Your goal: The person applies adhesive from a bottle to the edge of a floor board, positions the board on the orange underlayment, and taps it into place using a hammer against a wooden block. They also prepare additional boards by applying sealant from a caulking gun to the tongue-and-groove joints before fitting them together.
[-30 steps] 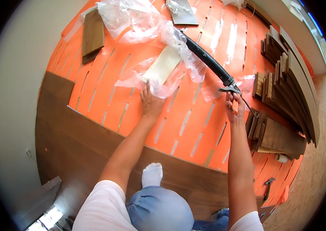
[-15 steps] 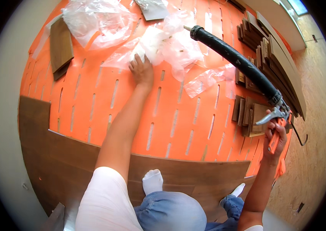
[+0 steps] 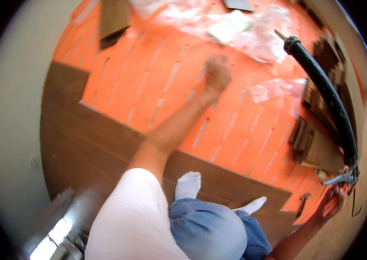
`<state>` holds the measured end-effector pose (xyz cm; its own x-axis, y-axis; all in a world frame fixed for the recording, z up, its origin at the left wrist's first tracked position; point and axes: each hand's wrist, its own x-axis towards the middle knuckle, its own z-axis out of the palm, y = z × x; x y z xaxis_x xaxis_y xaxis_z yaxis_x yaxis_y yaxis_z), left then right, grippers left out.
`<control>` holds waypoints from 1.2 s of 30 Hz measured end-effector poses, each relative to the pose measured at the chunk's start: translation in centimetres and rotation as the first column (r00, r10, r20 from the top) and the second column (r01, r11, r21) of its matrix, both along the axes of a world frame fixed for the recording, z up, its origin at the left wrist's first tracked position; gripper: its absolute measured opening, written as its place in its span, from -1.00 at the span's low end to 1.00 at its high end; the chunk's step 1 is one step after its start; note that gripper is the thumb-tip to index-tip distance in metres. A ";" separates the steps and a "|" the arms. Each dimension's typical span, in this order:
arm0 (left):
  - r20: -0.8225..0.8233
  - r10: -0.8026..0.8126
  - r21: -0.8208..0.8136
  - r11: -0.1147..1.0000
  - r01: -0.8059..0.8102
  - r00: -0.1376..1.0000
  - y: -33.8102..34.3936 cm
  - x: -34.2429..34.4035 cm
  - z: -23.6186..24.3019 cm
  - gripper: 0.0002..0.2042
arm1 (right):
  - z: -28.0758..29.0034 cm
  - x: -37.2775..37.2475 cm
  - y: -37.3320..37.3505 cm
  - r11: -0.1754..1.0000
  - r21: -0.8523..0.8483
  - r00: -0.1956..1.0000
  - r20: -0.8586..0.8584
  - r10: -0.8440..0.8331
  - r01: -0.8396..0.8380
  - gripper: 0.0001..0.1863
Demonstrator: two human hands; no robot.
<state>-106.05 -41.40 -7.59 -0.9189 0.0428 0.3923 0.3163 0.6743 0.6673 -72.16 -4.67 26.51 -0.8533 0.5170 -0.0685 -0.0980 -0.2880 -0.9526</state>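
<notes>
My left hand (image 3: 217, 74), smeared by motion, is over the orange slotted underlay (image 3: 144, 99), below a white packet (image 3: 229, 27) among crumpled clear plastic (image 3: 263, 39); whether it holds anything is unclear. My right hand (image 3: 333, 201) grips the orange handle of a long black caulking gun (image 3: 326, 89) at the right. The gun points up toward the plastic, its pale nozzle tip in the air.
Dark wood flooring (image 3: 62, 130) runs under my feet along the pale left wall (image 3: 14, 108). A loose plank (image 3: 113, 21) lies at the back left. Stacked planks (image 3: 318, 147) line the right side, near a hammer (image 3: 303, 201). A grey board (image 3: 239, 4) lies at the back.
The gun has swung up and outward to the right in my right hand. My left hand has left the white packet and plastic and moved right and nearer to me. The view has shifted.
</notes>
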 end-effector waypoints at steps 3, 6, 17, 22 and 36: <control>0.328 -0.666 0.853 0.513 0.093 0.670 -1.3 7.0 4.5 -0.48 | -1.8 -2.0 -3.1 0.994 -0.007 0.992 0.056 0.109 -0.108 -0.32; 0.016 -0.750 0.986 -0.098 -0.135 0.661 -3.7 11.5 11.1 -0.40 | -4.0 -4.1 -6.7 0.962 0.005 0.954 0.131 0.271 -0.274 -0.32; 0.255 -0.318 0.874 -0.329 -0.358 0.913 -17.7 16.7 9.7 -0.63 | -8.8 -10.2 -27.1 0.716 -0.111 0.688 0.210 0.695 -0.690 -0.36; 0.278 -0.211 0.904 -0.273 -0.330 0.937 -21.8 16.9 10.2 -0.62 | -9.6 -10.1 -31.0 0.652 -0.286 0.614 0.219 0.758 -0.702 -0.58; 0.326 -0.048 0.883 -0.342 -0.322 0.944 -30.1 10.0 5.7 -0.58 | -10.5 -19.3 -42.0 0.559 -0.275 0.493 0.275 0.826 -0.782 -0.74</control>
<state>-96.06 -71.51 -1.94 -0.8541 -0.3388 -0.3947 0.1275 -0.8720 0.4725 -91.46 -46.68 15.99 -0.7988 -0.4103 -0.4400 0.5399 -0.1663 -0.8251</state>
